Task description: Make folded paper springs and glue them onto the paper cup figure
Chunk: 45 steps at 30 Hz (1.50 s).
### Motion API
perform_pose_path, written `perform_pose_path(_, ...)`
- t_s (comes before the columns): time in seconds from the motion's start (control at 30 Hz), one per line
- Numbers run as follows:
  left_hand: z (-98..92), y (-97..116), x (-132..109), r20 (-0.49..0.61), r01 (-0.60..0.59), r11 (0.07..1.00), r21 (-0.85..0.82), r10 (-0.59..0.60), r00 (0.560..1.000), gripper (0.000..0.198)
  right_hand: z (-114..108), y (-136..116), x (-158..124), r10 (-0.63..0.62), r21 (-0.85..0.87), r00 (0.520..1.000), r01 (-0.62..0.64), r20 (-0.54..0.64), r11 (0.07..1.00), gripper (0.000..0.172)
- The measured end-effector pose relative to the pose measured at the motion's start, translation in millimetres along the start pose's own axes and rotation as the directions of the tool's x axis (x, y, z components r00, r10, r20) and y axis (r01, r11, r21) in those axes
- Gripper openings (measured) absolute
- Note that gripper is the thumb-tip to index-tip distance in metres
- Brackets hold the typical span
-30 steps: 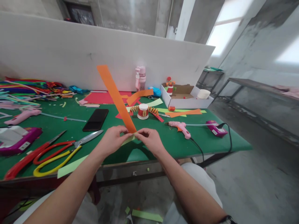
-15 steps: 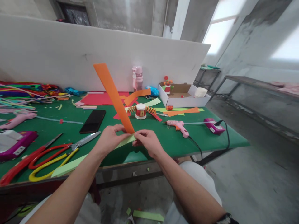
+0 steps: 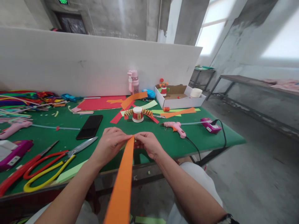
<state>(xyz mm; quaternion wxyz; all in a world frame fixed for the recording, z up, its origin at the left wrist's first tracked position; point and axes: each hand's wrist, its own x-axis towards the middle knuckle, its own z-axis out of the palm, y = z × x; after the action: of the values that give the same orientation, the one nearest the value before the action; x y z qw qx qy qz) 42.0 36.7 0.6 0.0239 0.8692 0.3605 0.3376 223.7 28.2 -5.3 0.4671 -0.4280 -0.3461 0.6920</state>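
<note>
Fingers [image 3: 128,137] pinched together on the far end of an orange paper strip [image 3: 121,183]

Nearest the wearer, the orange paper strip's loose length slants down past the near edge of the table [image 3: 151,127], since only its far end is gripped. There the left hand [image 3: 109,141] and right hand [image 3: 149,143] meet, pinching the paper from either side, probably to keep a fold line firm. A light-green paper strip [image 3: 71,172] passes behind the left forearm [image 3: 77,183]; whether it joins the orange one is hidden by the hands.

To the left, red-and-yellow scissors [image 3: 70,153] lie with handles toward the person, seemingly for easy pick-up. A black phone [image 3: 90,127] lies just beyond. On the right, a pink glue gun [image 3: 178,127] rests on its side near a purple power strip [image 3: 211,126], presumably its supply.

Farther back, a paper cup [image 3: 137,116] with pleated paper arms [image 3: 147,112] stands apart from the hands, perhaps leaving them room. Behind, a white box [image 3: 182,103] holds a small figure [image 3: 163,91], and a pink bottle [image 3: 133,82] stands by the white board [image 3: 98,68].
</note>
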Motion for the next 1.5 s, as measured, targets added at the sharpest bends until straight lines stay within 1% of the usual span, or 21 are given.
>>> perform_pose_path(0.1, -0.7, 3.3, -1.1, -0.002, -0.090, 0.983, 0.159, 0.091, 0.996, 0.026, -0.9, -3.7, -1.7, -0.015, -0.017, 0.999, 0.016, 0.029, 1.000, 0.019)
perform_pose_path(0.2, -5.4, 10.1, -1.0, 0.016, -0.130, 0.957, 0.261, 0.131, 0.991, 0.029, -2.5, -4.4, -1.3, -0.054, -0.057, 0.998, 0.056, 0.028, 0.997, 0.025)
perform_pose_path(0.27, -10.8, 17.9, -1.1, -0.031, -0.125, 0.947, 0.296, 0.140, 0.990, 0.032, -4.1, -3.4, 1.1, -0.098, -0.069, 0.995, 0.097, -0.004, 0.993, 0.028)
perform_pose_path(0.3, -13.4, 22.4, -1.1, -0.091, -0.101, 0.951, 0.292, 0.132, 0.987, 0.033, -4.9, -2.8, 2.9, -0.124, -0.058, 0.991, 0.122, -0.039, 0.991, 0.028)
perform_pose_path(0.37, -16.5, 31.3, -0.8, -0.251, 0.018, 0.978, 0.210, 0.036, 0.967, 0.028, -5.9, -1.8, 6.5, -0.176, -0.008, 0.976, 0.177, -0.130, 0.984, 0.028)
perform_pose_path(0.43, -14.7, 37.2, 0.2, -0.346, 0.224, 0.974, 0.032, -0.200, 0.917, 0.021, -5.6, -1.0, 9.4, -0.218, 0.048, 0.952, 0.234, -0.217, 0.971, 0.027)
perform_pose_path(0.47, -11.8, 38.5, 1.1, -0.326, 0.344, 0.936, -0.075, -0.349, 0.878, 0.020, -4.7, -0.3, 10.3, -0.238, 0.062, 0.941, 0.259, -0.242, 0.964, 0.028)
perform_pose_path(0.5, -7.9, 38.8, 2.2, -0.258, 0.456, 0.871, -0.183, -0.490, 0.833, 0.023, -3.5, 0.7, 10.8, -0.253, 0.067, 0.935, 0.277, -0.250, 0.958, 0.028)
perform_pose_path(0.57, 1.3, 37.2, 4.7, -0.022, 0.603, 0.692, -0.397, -0.664, 0.747, 0.030, 0.1, 4.1, 10.8, -0.270, 0.063, 0.932, 0.293, -0.242, 0.954, 0.029)
perform_pose_path(0.63, 9.4, 34.7, 6.6, 0.187, 0.641, 0.502, -0.581, -0.685, 0.705, 0.039, 3.7, 8.8, 10.1, -0.271, 0.062, 0.936, 0.292, -0.226, 0.955, 0.029)
perform_pose_path(0.67, 12.3, 33.6, 7.1, 0.239, 0.634, 0.421, -0.649, -0.679, 0.694, 0.043, 5.1, 11.1, 9.5, -0.271, 0.061, 0.937, 0.290, -0.219, 0.955, 0.029)
perform_pose_path(0.73, 15.0, 32.2, 7.5, 0.265, 0.614, 0.312, -0.725, -0.697, 0.666, 0.045, 6.2, 14.2, 8.2, -0.272, 0.035, 0.942, 0.284, -0.197, 0.958, 0.029)
perform_pose_path(0.77, 15.0, 31.6, 7.4, 0.257, 0.612, 0.287, -0.737, -0.718, 0.646, 0.043, 5.9, 14.4, 7.4, -0.273, 0.002, 0.946, 0.277, -0.174, 0.961, 0.028)
perform_pose_path(0.8, 14.0, 31.1, 7.3, 0.245, 0.616, 0.282, -0.736, -0.737, 0.630, 0.041, 5.1, 13.6, 6.5, -0.284, -0.047, 0.948, 0.280, -0.145, 0.959, 0.027)
perform_pose_path(0.87, 10.3, 29.9, 6.7, 0.206, 0.636, 0.333, -0.697, -0.756, 0.621, 0.034, 2.6, 9.2, 4.2, -0.347, -0.189, 0.933, 0.327, -0.089, 0.926, 0.026)
perform_pose_path(0.9, 8.0, 29.3, 6.3, 0.177, 0.647, 0.386, -0.658, -0.756, 0.631, 0.031, 1.1, 6.1, 3.0, -0.395, -0.274, 0.917, 0.365, -0.061, 0.890, 0.025)
perform_pose_path(1.0, 0.8, 27.5, 4.8, 0.108, 0.665, 0.577, -0.474, -0.712, 0.694, 0.027, -2.0, -1.8, -0.2, -0.502, -0.490, 0.864, 0.448, 0.024, 0.748, 0.020)
perform_pose_path(1.1, -4.9, 25.6, 4.2, 0.081, 0.653, 0.676, -0.340, -0.671, 0.737, 0.026, -1.8, -2.8, -2.2, -0.521, -0.557, 0.852, 0.456, 0.049, 0.694, 0.013)
perform_pose_path(1.17, -7.4, 24.3, 4.4, 0.088, 0.654, 0.680, -0.332, -0.668, 0.739, 0.029, -0.2, -0.1, -3.2, -0.534, -0.553, 0.845, 0.461, 0.033, 0.694, 0.013)
perform_pose_path(1.33, -9.4, 23.8, 4.9, 0.070, 0.697, 0.650, -0.301, -0.714, 0.696, 0.029, 5.5, 4.8, -5.8, -0.578, -0.561, 0.816, 0.482, 0.009, 0.673, 0.012)
perform_pose_path(1.5, -11.3, 30.4, 5.8, 0.018, 0.700, 0.688, -0.192, -0.711, 0.703, 0.027, 10.6, 5.5, -7.1, -0.588, -0.593, 0.808, 0.454, -0.040, 0.665, 0.008)
